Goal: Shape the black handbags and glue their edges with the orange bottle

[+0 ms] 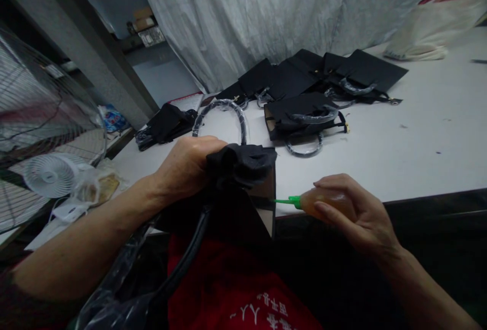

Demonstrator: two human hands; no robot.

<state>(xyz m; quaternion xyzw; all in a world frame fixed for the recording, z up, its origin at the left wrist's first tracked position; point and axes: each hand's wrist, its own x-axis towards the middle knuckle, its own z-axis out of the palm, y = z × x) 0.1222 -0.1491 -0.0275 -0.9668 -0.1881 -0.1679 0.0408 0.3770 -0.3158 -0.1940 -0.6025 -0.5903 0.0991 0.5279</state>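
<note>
My left hand is closed on a black handbag near the table's front edge. One plastic-wrapped handle of the bag arches up beyond my fingers, and another hangs down toward me. The bag's side facing right shows a brown inner panel with a dark strip across it. In my right hand is an amber glue bottle, lying sideways with fingers and thumb wrapped round it. Its thin green nozzle points left, and the tip is at the dark strip; whether it touches cannot be made out.
Another black handbag lies on the white table, with several flat black bags behind it. Black pieces are heaped at left. A white fan stands far left, and a cloth sack sits at back right.
</note>
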